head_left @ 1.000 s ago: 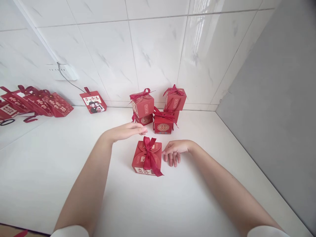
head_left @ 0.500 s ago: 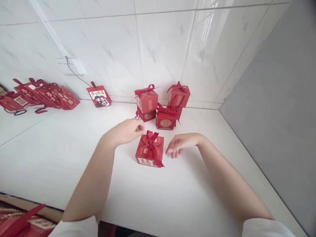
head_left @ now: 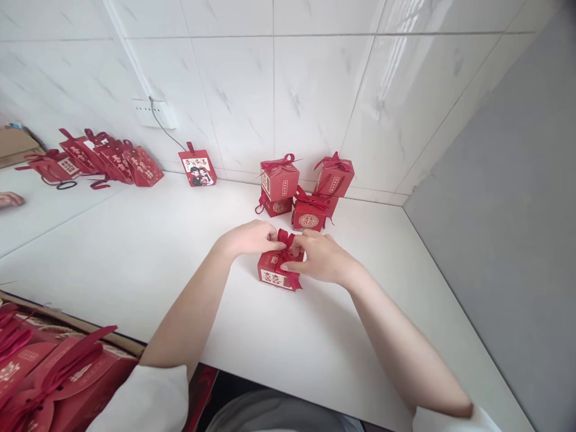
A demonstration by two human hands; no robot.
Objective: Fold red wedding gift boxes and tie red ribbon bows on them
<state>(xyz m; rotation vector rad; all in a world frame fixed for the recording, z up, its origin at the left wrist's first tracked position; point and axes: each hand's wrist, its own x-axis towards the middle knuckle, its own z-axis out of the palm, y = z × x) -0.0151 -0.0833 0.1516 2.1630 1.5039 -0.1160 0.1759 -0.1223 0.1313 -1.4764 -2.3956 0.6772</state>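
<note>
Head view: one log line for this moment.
left hand: at bow | right hand: at bow | grip: unclear | box: on table

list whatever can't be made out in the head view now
In the head view:
Front box, right part: partly behind the right hand
Left hand: whether it grips the ribbon, hidden by fingers
Another person's hand: cut off by left edge
Lower-left boxes: cut off by edges

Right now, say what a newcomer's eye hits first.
Likely the red cardboard box on the white tabletop, mid-picture, with the left hand and right hand at its red ribbon bow. Next come the stacked red boxes behind it and the ribboned red boxes at lower left.
</note>
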